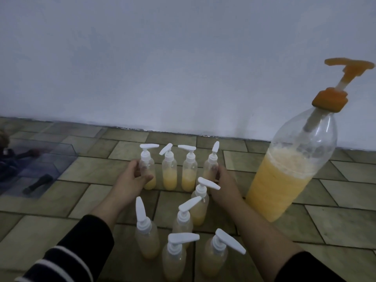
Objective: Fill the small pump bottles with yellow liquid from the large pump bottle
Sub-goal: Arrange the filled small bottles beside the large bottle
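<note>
Back row of small pump bottles held at both ends.
Leftmost bottle [148, 171] gripped by left hand [132, 178]; rightmost bottle [211, 165] by right hand [223, 184], fingers curled round each; large pump bottle [289, 171] alongside.

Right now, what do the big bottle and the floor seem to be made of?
Big bottle: probably thin clear plastic, glossy; the yellow liquid and pump tube show through its wall. Floor: looks like dull greenish-brown tiles, with dark joint lines between them.

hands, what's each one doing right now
Left hand: fingers curled round the far-left small bottle.
Right hand: fingers grip the far-right small bottle in the back row.
</note>
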Demonstrator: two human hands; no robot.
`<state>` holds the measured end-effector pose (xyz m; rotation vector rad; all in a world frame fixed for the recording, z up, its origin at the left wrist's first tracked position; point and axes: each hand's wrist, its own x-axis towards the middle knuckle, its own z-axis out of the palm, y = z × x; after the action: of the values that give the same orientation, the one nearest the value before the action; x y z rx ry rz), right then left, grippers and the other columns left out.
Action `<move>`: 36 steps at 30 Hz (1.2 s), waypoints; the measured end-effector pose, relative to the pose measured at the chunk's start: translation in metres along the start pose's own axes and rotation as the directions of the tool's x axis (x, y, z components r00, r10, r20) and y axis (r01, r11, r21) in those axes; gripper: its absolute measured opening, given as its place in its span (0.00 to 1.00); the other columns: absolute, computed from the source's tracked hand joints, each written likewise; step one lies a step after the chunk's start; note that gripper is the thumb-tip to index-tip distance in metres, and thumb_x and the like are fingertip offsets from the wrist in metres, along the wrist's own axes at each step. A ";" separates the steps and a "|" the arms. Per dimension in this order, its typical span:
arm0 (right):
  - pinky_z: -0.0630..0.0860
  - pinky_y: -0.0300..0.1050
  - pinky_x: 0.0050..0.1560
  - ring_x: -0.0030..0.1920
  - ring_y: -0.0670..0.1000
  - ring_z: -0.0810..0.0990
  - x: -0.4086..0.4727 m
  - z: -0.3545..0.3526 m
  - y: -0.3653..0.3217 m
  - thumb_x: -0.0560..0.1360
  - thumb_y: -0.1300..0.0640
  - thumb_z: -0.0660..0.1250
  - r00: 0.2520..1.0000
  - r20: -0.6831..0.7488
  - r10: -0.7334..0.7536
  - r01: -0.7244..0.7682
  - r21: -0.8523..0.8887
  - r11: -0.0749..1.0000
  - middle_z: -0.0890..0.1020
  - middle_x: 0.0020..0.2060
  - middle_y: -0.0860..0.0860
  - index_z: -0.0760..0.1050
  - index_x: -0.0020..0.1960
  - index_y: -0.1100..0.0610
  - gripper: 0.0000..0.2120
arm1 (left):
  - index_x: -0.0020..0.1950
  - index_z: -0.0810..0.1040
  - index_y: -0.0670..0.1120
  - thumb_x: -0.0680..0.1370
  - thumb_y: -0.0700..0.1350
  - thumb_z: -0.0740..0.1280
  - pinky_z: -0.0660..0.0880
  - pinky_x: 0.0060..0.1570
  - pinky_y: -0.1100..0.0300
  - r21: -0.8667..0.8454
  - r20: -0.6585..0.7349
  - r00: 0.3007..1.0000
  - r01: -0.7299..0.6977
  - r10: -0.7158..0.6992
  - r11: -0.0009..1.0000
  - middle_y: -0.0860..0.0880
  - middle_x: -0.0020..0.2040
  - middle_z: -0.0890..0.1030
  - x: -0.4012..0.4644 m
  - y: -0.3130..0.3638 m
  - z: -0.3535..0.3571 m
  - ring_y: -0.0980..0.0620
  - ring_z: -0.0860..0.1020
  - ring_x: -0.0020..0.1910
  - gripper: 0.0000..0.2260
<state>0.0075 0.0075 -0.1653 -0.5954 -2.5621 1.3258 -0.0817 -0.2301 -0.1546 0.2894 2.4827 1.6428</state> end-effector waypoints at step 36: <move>0.77 0.36 0.49 0.54 0.46 0.80 -0.090 -0.023 0.023 0.71 0.73 0.65 0.996 0.045 -0.076 0.054 0.375 0.926 0.82 0.51 0.47 0.76 0.56 0.46 0.25 | 0.68 0.71 0.55 0.59 0.47 0.81 0.73 0.62 0.50 -0.206 0.379 0.894 -0.170 0.239 0.964 0.52 0.66 0.76 -0.119 -0.028 -0.044 0.49 0.76 0.63 0.39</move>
<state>0.1024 -0.0029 -0.1696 -0.3996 -2.2555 1.7686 0.0213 -0.3093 -0.1610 0.8041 2.0513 1.6518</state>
